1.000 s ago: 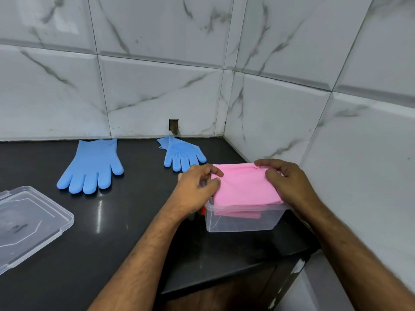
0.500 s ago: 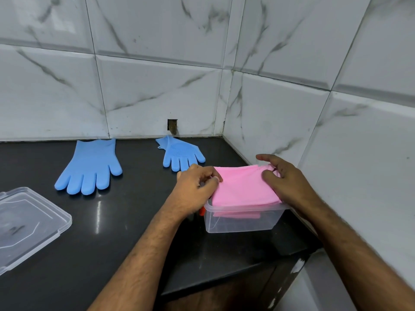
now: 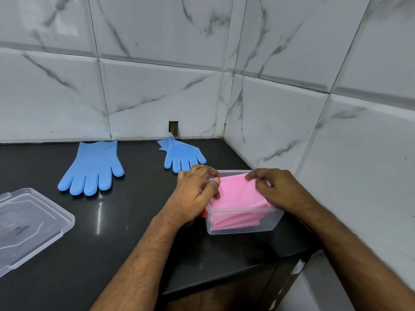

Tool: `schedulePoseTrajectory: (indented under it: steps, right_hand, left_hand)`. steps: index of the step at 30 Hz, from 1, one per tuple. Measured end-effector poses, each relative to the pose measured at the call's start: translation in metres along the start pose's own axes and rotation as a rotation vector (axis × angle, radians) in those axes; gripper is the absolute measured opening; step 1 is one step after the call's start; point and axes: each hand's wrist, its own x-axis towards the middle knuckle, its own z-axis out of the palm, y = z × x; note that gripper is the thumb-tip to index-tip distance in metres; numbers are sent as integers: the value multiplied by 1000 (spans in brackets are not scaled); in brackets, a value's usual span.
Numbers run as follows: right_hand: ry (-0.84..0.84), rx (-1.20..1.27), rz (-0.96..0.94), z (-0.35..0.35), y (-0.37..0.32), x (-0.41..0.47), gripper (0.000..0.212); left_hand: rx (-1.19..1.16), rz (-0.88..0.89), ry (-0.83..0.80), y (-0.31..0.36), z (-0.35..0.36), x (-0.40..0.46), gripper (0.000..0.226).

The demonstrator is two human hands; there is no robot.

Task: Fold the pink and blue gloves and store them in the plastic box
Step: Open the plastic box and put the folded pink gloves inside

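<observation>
Head view: the folded pink gloves, resting atop the plastic box a second ago, now sink inside, left hand and right hand both pinching them, probably both gloves; blue gloves wait unfolded on the table.

Pink gloves, two blue gloves, black counter, grey-veined white marble tiles

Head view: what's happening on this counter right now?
A person is pressing folded pink gloves into the clear plastic box near the wall corner, left hand and right hand both gripping the pink material at the box's rim. Two blue gloves lie flat and unfolded on the black counter. The box's clear lid sits off to the left.
</observation>
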Motion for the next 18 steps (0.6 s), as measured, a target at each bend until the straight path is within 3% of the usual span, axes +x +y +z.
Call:
schedulePoseTrajectory:
  steps: [5,9,12,15,18]
  right_hand:
    - [-108,-73,-5,-7,-6,3,32]
    - [-276,-119,-24,-22,-8,3,37]
    - [-351,-369,-7,-27,-15,2,57]
    - [-238,-770,-120,-27,-29,0,70]
    - [-316,-715,-176,-27,-40,5,72]
  left_hand:
    - [33,70,8,4,-2,-1,57]
    - [34,122,-50,9,-4,-7,75]
    - [42,92,-92,12,-7,-5,82]
    - [49,60,-120,14,-8,-3,86]
    - [58,54,-128,15,-8,-3,82]
